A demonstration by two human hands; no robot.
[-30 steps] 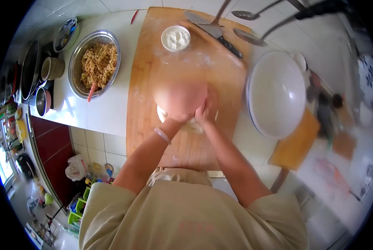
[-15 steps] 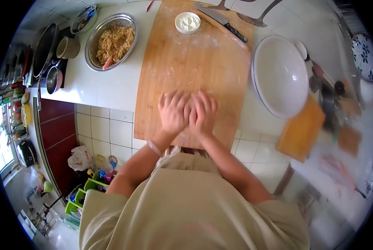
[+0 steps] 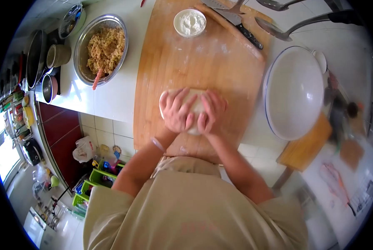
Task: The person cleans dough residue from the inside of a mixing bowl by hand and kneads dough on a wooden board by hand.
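A pale lump of dough (image 3: 198,107) lies on the wooden board (image 3: 161,58), near the edge closest to my body. My left hand (image 3: 177,111) grips its left side, with a light band round the wrist. On the right side, my right hand (image 3: 212,111) is curled over the dough. Both thumbs point toward each other across it, and a strip of dough shows between the hands. Part of the lump is hidden under my palms and fingers.
A small bowl of white powder (image 3: 190,23), a rolling pin (image 3: 232,33) and a knife (image 3: 250,35) lie at the board's far side. A metal bowl of minced filling (image 3: 79,54) stands left, a large white basin (image 3: 295,93) right. Metal utensils (image 3: 284,35) lie at the far right.
My hands have spread slightly apart, and the dough, covered before, now shows between and around them. The view has shifted a little.
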